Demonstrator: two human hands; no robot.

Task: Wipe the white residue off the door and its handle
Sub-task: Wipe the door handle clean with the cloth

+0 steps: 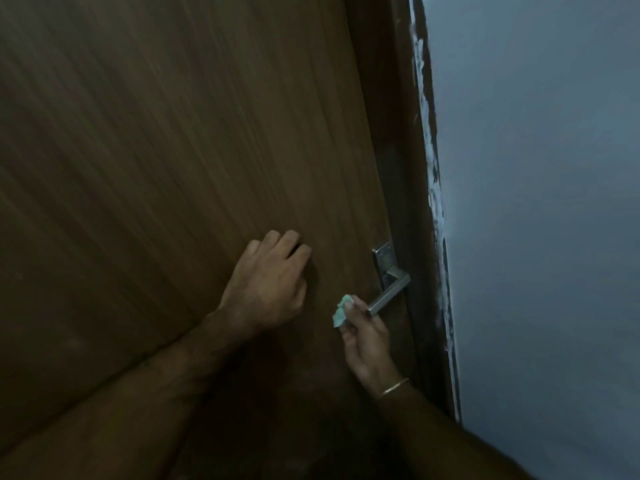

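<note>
I am looking at a brown wooden door [173, 150] in dim light, and I take its metal lever handle [388, 292] as my landmark. The handle sits near the door's right edge, its lever angled down and to the left from a rectangular back plate [383, 259].

My right hand [363, 337] is just below and left of the handle, fingers pinched around a small crumpled pale green cloth [341, 311]. The cloth sits beside the free end of the lever; I cannot tell whether it touches the metal. A thin bangle [393, 388] circles that wrist.

My left hand [270, 282] is to the left of the handle, well clear of it, resting against the door's surface with fingers loosely curled and holding nothing.

Right of the handle runs the dark door frame [412, 168], and along its outer edge, where it meets the pale blue-grey wall [540, 202], there is a ragged strip of white residue [433, 181] stretching from above the handle to below it. The picture is too dark and soft for me to make out residue on the handle itself.
</note>
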